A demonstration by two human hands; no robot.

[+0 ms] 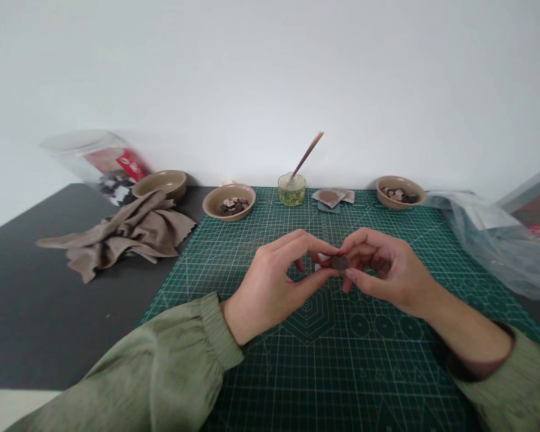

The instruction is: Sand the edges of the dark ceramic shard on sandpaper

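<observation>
Green cutting mat (342, 384) fills my remote view, and I see a dark round disc (339, 263) pinched narrowly between the left hand (270, 294) and right hand (387, 270) above it, with more dark pieces (234, 206) left in a tan bowl (211, 208).

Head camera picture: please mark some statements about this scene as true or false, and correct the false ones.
1. The left hand and the right hand both hold a small dark disc between their fingers. True.
2. The glass jar stands on the dark table. False: it stands on the green cutting mat.
3. A slender wooden stick leans in the jar. True.
4. The clear plastic tub stands upright. False: it lies tilted over.
5. The bowl nearest the jar holds dark and pinkish pieces. True.
</observation>
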